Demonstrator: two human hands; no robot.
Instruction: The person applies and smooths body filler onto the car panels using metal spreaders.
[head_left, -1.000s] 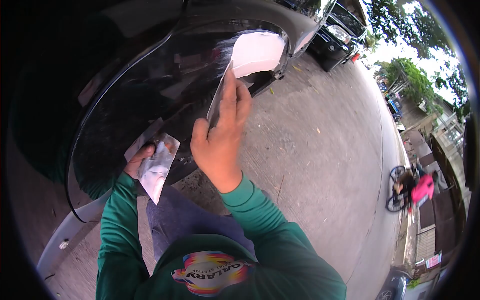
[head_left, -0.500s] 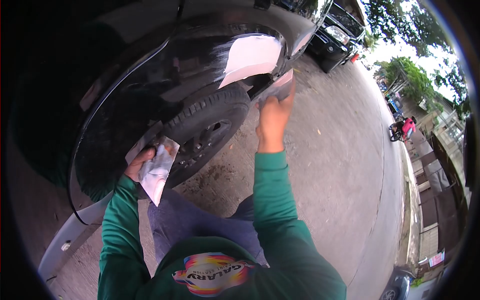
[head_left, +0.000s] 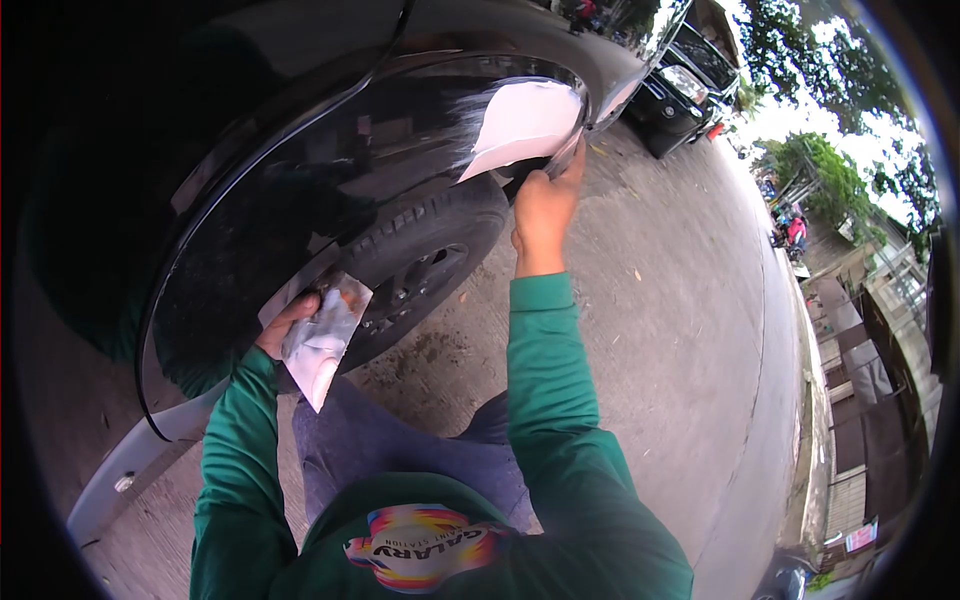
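My left hand (head_left: 287, 325) grips a flat mixing board (head_left: 326, 340) smeared with pale pink putty, held low beside the wheel. My right hand (head_left: 545, 215) is closed on a putty spreader (head_left: 565, 156), its index finger stretched along the blade. The spreader is seen nearly edge-on, close to the car's edge, and much of it is hidden by the hand; whether it touches the panel I cannot tell. Left of it, a broad pale pink putty patch (head_left: 524, 124) covers the black car panel (head_left: 400, 140) above the tire (head_left: 425, 215), with thin streaks at its left border.
The wheel rim (head_left: 415, 280) lies between my hands. My knees are bent close to the car on concrete ground (head_left: 660, 300). A second dark vehicle (head_left: 675, 105) is parked beyond this one. Farther right are a road, a person in red (head_left: 796, 232) and roadside structures.
My right hand has moved slightly up, bringing the spreader to the car's edge and turning it nearly edge-on. The left hand and board stay almost still. The view has shifted a little.
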